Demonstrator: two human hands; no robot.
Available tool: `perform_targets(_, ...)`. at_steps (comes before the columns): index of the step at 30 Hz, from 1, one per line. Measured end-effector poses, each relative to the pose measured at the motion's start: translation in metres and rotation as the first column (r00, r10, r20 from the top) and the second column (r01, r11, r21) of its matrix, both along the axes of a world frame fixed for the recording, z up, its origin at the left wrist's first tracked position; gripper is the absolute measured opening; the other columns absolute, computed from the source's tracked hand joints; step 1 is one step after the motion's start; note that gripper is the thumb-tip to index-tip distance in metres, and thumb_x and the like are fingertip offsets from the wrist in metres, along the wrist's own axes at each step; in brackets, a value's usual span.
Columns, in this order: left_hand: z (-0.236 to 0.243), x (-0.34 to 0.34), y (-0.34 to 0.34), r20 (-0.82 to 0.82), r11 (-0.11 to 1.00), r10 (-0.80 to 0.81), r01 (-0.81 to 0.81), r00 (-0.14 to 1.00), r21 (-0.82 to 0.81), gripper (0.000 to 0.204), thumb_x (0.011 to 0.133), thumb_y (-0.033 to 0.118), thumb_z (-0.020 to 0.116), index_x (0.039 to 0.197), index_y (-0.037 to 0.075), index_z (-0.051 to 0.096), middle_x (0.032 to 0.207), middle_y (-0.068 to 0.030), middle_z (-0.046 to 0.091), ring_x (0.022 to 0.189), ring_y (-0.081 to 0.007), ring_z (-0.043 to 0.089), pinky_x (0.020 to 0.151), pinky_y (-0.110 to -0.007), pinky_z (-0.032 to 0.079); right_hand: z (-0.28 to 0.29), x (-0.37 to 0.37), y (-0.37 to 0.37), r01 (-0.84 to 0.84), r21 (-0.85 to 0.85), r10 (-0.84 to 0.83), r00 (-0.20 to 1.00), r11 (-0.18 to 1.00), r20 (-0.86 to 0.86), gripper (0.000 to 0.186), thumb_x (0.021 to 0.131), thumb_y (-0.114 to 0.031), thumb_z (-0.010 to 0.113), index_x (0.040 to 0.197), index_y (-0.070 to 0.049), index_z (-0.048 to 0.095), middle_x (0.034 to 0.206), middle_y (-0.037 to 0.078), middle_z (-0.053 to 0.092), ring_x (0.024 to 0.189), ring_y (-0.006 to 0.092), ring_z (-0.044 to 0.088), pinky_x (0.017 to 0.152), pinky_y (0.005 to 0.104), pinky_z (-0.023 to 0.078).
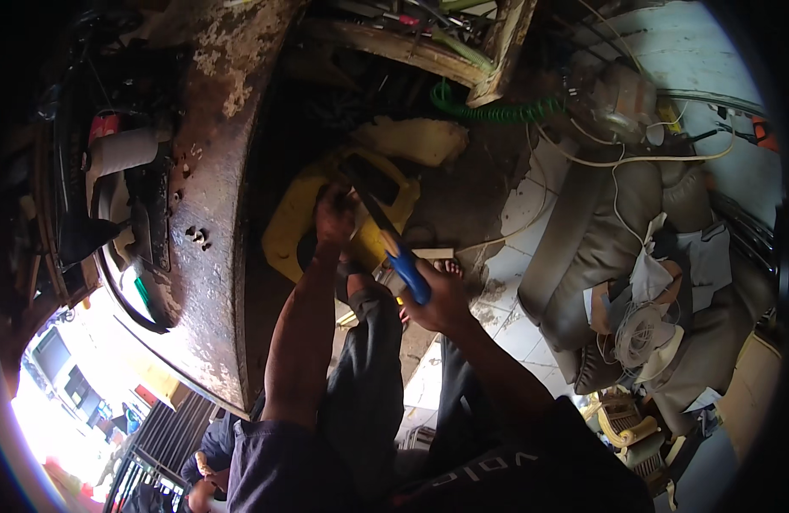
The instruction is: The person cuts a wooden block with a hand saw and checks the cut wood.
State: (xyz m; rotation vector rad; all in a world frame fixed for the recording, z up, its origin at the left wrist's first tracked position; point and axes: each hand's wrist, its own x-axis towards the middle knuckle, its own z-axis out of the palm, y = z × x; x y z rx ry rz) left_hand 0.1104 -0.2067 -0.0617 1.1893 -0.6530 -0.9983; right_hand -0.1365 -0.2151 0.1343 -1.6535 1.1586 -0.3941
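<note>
In my right hand is a long tool with a blue handle, closed in my fingers. Its narrow dark shaft slants up and left, and a tan section shows just past the blue grip. What kind of tool it is cannot be made out. My left hand, fingers curled, is beside the far part of the shaft. Whatever those fingers hold is hidden in shadow. Beneath both hands lies a yellow object with angled edges and a dark opening; my left hand is over it.
A worn, paint-chipped bench curves along the left, with small metal pieces on it. At upper right are a coiled green hose and a pale cable. A brown cushioned seat carries a clear spool. Another person shows at lower left.
</note>
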Motion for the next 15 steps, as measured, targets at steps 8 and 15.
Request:
perform_targets(8,0.034,0.024,-0.007,0.204,0.915,-0.155,0.063,0.967,0.397,0.015,0.091,0.012,0.071,0.101,0.004,0.063,0.096,-0.003,0.063,0.089,-0.01,0.055,0.084,-0.028,0.048,0.062,-0.057,0.036,-0.124,0.096,0.132,0.988,0.988,-0.078,0.074,0.082,-0.012,0.067,0.152,-0.01,0.042,0.112,0.014,0.072,0.091,0.0219,0.075,0.078,0.0321,0.058)
perform_targets(15,0.009,-0.008,0.007,-0.031,0.993,-0.046,0.049,0.998,0.104,0.029,0.088,0.014,0.071,0.113,0.002,0.061,0.098,-0.0066,0.064,0.088,-0.0139,0.057,0.085,-0.029,0.049,0.011,-0.025,-0.02,0.052,-0.139,-0.063,0.995,0.989,-0.074,0.047,0.075,-0.023,0.079,0.115,0.0,0.067,0.081,0.015,0.069,0.069,0.0374,0.068,0.071,0.0488,0.055)
